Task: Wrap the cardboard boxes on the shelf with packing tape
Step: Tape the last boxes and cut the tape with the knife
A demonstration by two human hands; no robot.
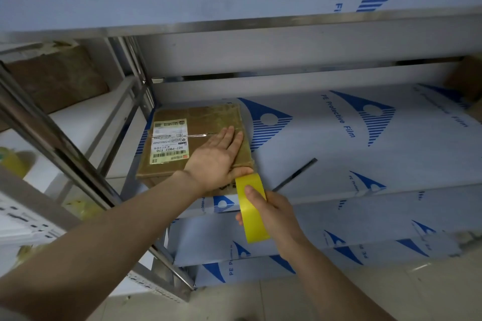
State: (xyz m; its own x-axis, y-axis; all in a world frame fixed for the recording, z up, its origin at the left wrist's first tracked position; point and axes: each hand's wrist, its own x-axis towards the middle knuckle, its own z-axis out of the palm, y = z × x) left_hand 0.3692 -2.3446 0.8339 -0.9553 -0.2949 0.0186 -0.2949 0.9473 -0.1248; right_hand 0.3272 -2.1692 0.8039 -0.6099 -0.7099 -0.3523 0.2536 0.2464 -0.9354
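Head view: flat rectangular cardboard box (206,117) sits centre-left of frame on the middle shelf (339,164), which is steel under white protective film with blue print. The box top is glossy with clear tape and carries a white printed label (168,141) on its left half. Left hand (216,161) lies flat along the box's right edge, fingers (234,138) straight and pressing. Right hand (276,214) is just below, fingers curled round a smooth yellow tape roll (254,227). The roll's top meets the box's near right corner.

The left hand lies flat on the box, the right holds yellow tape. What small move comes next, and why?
Probably the right hand should draw the tape roll down the front of the cardboard box: the left hand holds its top flat, and the roll sits just below the front edge.
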